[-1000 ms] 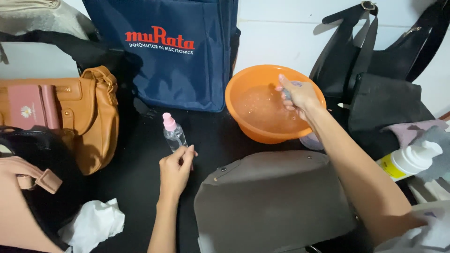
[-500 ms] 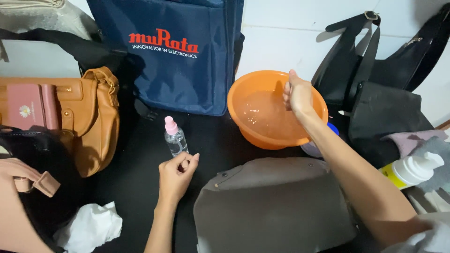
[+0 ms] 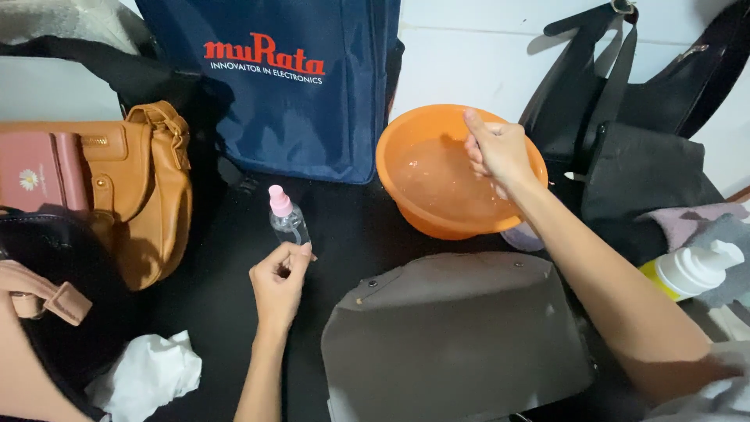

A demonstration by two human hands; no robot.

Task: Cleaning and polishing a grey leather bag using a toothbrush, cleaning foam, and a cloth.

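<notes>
The left hand (image 3: 279, 283) rests on the dark table (image 3: 351, 234) with its fingers curled together around the base of a small clear spray bottle (image 3: 287, 223), which stands upright just right of the tan bag (image 3: 152, 195) and near the foot of the blue tote (image 3: 289, 86). The bottle looks light and stiff, thin plastic with a pink pump top; easily tipped, and likely slick if wet. The body below the pink cap seems the safest place to grip it, not the nozzle.

The right hand (image 3: 498, 152) is over the far rim of the orange basin (image 3: 426, 199), fingers bunched together; whether they pinch anything I cannot tell. The basin holds water, so it would slosh and feel heavy; both hands on the rim would suit. A grey bag (image 3: 461, 336) lies flat nearest, soft and floppy.
</notes>
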